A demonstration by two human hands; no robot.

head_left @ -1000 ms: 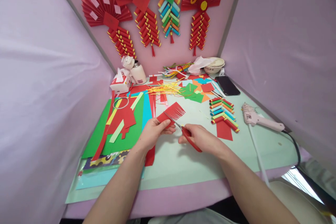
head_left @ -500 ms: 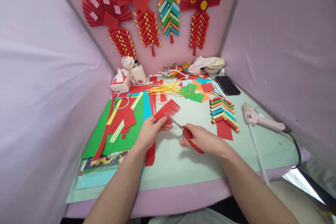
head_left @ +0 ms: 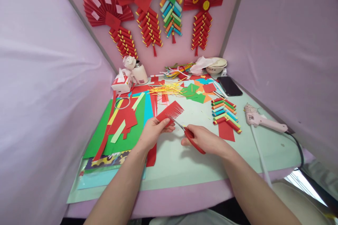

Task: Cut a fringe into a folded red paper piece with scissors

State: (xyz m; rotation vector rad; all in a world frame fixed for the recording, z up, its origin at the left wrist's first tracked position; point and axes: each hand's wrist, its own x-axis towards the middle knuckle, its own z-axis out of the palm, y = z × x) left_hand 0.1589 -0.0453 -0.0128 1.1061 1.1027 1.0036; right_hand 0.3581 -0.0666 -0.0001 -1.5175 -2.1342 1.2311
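A piece of red paper (head_left: 169, 109), cut into a fringe along its right end, is pinched between the thumb and fingers of my left hand (head_left: 157, 126). My right hand (head_left: 198, 137) grips the red handles of a pair of scissors (head_left: 194, 142). The blades reach left to the lower edge of the fringed paper, close by my left fingertips. Both hands are above the pale table. To the right lies a row of rolled coloured paper tubes (head_left: 224, 112) joined in a V pattern, with a red paper piece (head_left: 226, 132) at its lower end.
Green sheets (head_left: 100, 140) with red scraps lie at left. Yellow strips (head_left: 166, 88) are heaped behind my hands. A glue gun (head_left: 261, 119) with its cord and a phone (head_left: 229, 86) are at right. Tissues (head_left: 123, 83), a white bottle (head_left: 139, 73) and bowls (head_left: 216, 66) stand at the back.
The red paper has shifted very slightly right in the view, with the scissor blades still at its lower edge. Both hands keep their holds; the whole view has moved a little.
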